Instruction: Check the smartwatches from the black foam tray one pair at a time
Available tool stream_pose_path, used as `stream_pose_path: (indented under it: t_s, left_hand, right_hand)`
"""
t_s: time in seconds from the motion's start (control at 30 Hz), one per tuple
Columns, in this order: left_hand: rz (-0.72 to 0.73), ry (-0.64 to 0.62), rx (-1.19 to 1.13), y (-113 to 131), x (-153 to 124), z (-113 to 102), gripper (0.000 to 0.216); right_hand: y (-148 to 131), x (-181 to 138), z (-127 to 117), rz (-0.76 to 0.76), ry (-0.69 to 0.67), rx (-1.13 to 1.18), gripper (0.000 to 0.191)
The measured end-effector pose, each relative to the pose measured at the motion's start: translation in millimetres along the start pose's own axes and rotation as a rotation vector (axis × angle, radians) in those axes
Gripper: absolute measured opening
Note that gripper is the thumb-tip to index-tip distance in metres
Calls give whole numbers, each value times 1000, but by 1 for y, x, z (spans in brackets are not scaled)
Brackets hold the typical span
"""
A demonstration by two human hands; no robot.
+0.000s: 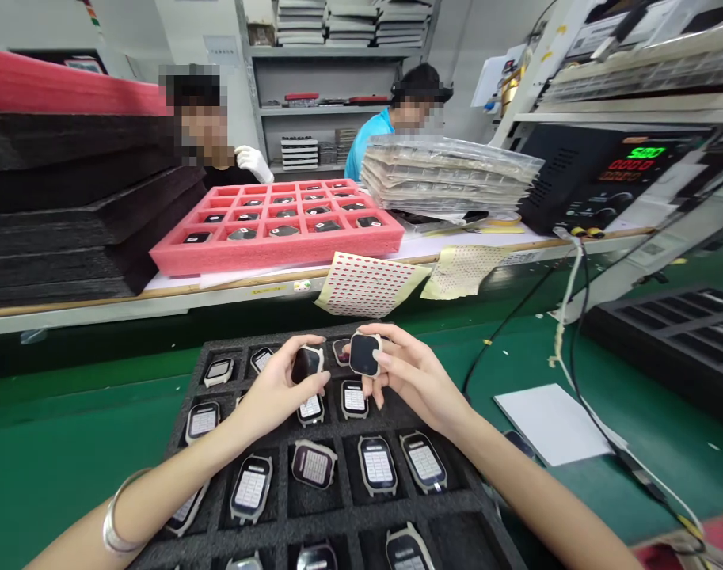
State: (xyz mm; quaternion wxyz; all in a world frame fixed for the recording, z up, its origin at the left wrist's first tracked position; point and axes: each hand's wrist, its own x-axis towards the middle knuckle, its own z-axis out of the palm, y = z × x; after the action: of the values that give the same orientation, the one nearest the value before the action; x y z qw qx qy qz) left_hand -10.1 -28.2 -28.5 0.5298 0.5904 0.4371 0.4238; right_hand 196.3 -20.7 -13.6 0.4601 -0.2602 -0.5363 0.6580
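- grip, left hand (278,388): thumb and fingers are closed round a watch case (306,364), held just above the black foam tray (343,511) with its dark, glossy side toward the camera.
- grip, right hand (414,380): fingertips pinch a dark square module (364,354) by its edges. it is raised to the same height as the watch case and sits just beside it, and the two parts look apart rather than joined.
- position: both parts hang over the far rows of the black foam tray, between the two hands.
- progress, judged from the tray: most visible compartments hold tray cases (376,463) lying open side up, showing pale gridded interiors. none of these shows a dark face like the held watch case, so they appear unfitted.
- empty compartment (456,542): the near right pocket holds nothing. the near left pockets are partly hidden by the left forearm, so i cannot tell their contents.
- remaining stock, judged: nearly the whole tray seems to wait for handling, with one unit in hand.
- surroundings: a pink foam tray (278,249) with dark parts rests on the far bench, with sticker sheets (367,283) hanging over the bench edge and stacked clear trays (447,174) beside it.
- persons: two other people work behind that bench, and one gloved hand (254,162) is raised.
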Motion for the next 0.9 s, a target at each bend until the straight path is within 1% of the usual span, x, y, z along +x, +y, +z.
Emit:
stream_pose_path:
  t_s: [0.07, 0.13, 0.23, 0.27, 0.33, 0.4, 0.5, 0.6, 0.7, 0.8, 0.9]
  left_hand:
    - [-12, 9, 48, 0, -2, 0, 42]
    - [-20, 12, 78, 1, -5, 0, 44]
    - [-38, 2, 88, 3, -8, 0, 48]
    - [-46, 2, 89, 3, -9, 0, 50]
    - [-64, -7, 96, 3, -11, -1, 51]
    - [-78, -22, 104, 2, -12, 0, 51]
    - [-87, -31, 112, 0, -14, 1, 52]
    - [-82, -32, 113, 0, -15, 3, 54]
    - [-74, -33, 101, 1, -16, 4, 54]
    - [-65, -28, 88, 1, -15, 4, 53]
    - [-48, -7, 91, 0, -13, 5, 51]
  right_hand:
    - [-10, -5, -7, -13, 40, -23, 31]
    - [-21, -16, -20, -44, 114, -72, 34]
    - [-28, -45, -43, -85, 296, -156, 36]
    - [-24, -57, -49, -83, 371, -175, 36]
    - [-7, -81, -58, -46, 542, -196, 37]
    - [21, -102, -63, -19, 622, -217, 37]
    - [64, -120, -66, 13, 679, -243, 36]
    - [87, -123, -76, 17, 696, -287, 38]
    - [90, -116, -96, 6, 693, -325, 43]
    - [82, -104, -116, -14, 684, -333, 45]
    - [67, -91, -121, -30, 654, -303, 45]
